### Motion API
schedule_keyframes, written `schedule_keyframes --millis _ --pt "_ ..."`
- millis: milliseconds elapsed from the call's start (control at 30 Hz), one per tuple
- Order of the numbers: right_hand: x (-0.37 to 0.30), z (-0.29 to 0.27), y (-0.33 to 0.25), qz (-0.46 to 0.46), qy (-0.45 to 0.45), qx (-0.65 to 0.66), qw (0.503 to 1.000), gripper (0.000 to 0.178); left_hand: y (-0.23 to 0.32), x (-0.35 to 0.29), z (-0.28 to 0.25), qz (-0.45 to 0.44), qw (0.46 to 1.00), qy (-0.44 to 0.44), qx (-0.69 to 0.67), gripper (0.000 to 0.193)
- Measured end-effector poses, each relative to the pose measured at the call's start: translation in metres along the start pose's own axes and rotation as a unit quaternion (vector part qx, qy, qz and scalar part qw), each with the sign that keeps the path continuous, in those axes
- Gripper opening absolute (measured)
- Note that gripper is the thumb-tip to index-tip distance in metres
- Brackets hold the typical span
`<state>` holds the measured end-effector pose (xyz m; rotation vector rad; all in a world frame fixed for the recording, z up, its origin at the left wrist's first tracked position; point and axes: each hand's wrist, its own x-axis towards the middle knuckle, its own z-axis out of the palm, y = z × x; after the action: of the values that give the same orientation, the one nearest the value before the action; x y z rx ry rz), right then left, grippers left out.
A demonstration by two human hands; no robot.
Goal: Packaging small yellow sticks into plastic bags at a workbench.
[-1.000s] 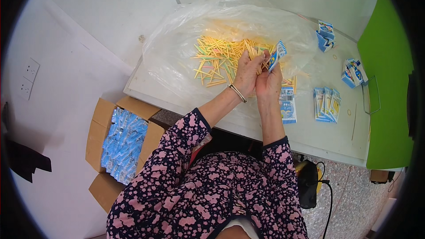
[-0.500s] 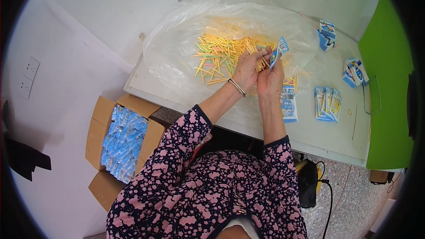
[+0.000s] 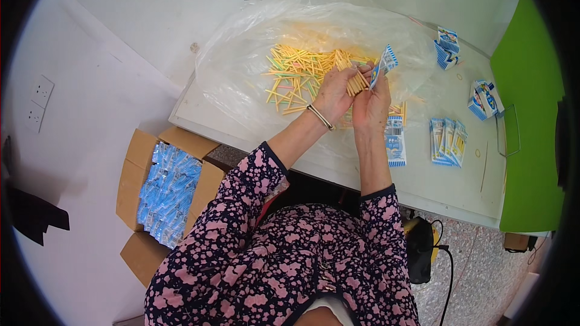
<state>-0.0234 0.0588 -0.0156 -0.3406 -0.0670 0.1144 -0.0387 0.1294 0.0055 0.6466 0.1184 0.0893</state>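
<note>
My left hand [image 3: 336, 93] is closed round a small bundle of thin yellow sticks [image 3: 356, 84], which look like biscuit or candy sticks. Beside it, my right hand [image 3: 373, 104] grips a small blue-and-white packet [image 3: 383, 66], held upright between thumb and fingers. Both hands meet above the right part of a loose pile of sticks [image 3: 296, 75], mostly yellow with a few green and pink ones. The pile lies on a spread clear plastic bag [image 3: 232, 93]. Below my right hand, another blue-and-white packet [image 3: 395, 145] lies flat. The packet's mouth is hard to make out.
Several filled packets [image 3: 447, 142] overlap on the white table [image 3: 417, 184] at the right. More packets stand at the back right [image 3: 447, 48] and by the green panel [image 3: 528, 127]. An open carton [image 3: 134, 175] of blue packets sits lower left.
My left hand has shifted slightly left, and the bundle's ends show more between my hands. The packet in my right hand has moved slightly right.
</note>
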Motion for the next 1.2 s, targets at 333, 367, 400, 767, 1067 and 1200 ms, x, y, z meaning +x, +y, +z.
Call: schedule_keyframes --millis 333,367,400,767,1067,1200 --pt "-0.001 0.001 -0.027 -0.063 -0.012 -0.176 0.982 0.018 0.021 0.015 -0.014 0.173 0.931 0.014 0.320 0.024" --pt "0.001 -0.003 -0.032 -0.059 -0.016 -0.202 0.977 0.018 0.025 0.014 -0.013 0.165 0.928 -0.009 0.333 0.024" --pt "0.001 -0.005 -0.038 -0.056 -0.019 -0.227 0.972 0.018 0.027 0.014 -0.014 0.164 0.928 -0.010 0.333 0.024" --pt "-0.030 -0.019 -0.082 0.090 -0.071 -0.366 0.923 0.015 0.037 0.014 -0.013 0.122 0.942 -0.036 0.310 0.023" --pt "-0.037 -0.026 -0.099 0.154 -0.122 -0.443 0.875 0.018 0.040 -0.011 0.041 0.108 0.951 -0.112 0.269 0.026" --pt "-0.039 -0.029 -0.103 0.171 -0.142 -0.454 0.863 0.018 0.031 -0.013 0.046 0.114 0.942 -0.152 0.278 0.026"
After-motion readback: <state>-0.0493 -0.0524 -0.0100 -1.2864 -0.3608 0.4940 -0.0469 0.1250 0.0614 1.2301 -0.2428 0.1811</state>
